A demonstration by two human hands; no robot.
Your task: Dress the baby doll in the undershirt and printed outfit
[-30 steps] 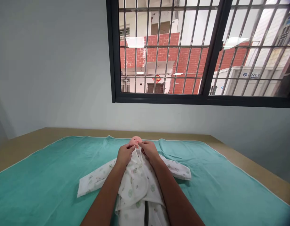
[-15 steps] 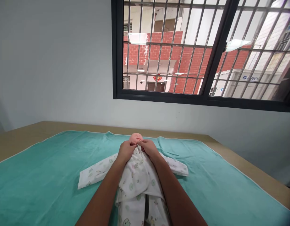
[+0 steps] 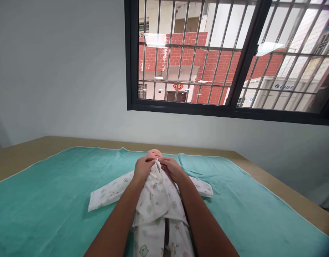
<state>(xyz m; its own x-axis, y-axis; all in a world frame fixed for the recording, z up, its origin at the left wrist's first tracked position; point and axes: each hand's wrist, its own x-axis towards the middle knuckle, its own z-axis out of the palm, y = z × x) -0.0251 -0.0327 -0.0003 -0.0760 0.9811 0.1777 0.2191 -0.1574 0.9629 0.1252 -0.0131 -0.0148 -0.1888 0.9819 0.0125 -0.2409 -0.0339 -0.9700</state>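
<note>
A baby doll [image 3: 154, 153] lies on its back, its head toward the wall. It wears a white baby outfit [image 3: 150, 203] printed with small animals, the sleeves spread out to both sides. At the neckline, just below the doll's chin, my left hand [image 3: 143, 168] pinches the collar edge. My right hand [image 3: 173, 169] grips the collar from the other side, close to the left. Between my fingertips the fabric is drawn up into a small peak. The front panels overlap across the chest. My hands hide the doll's neck and exactly what the fingertips hold.
A teal cloth [image 3: 60, 200] with a pale edge covers most of the wooden table [image 3: 276, 189]. Behind the table stands a grey-white wall [image 3: 68, 78] with a dark-framed, barred window [image 3: 180, 109].
Both hands stay at the collar. The fabric between the fingertips is lifted slightly higher, and my right hand has shifted a little to the right. The whole view has tilted slightly.
</note>
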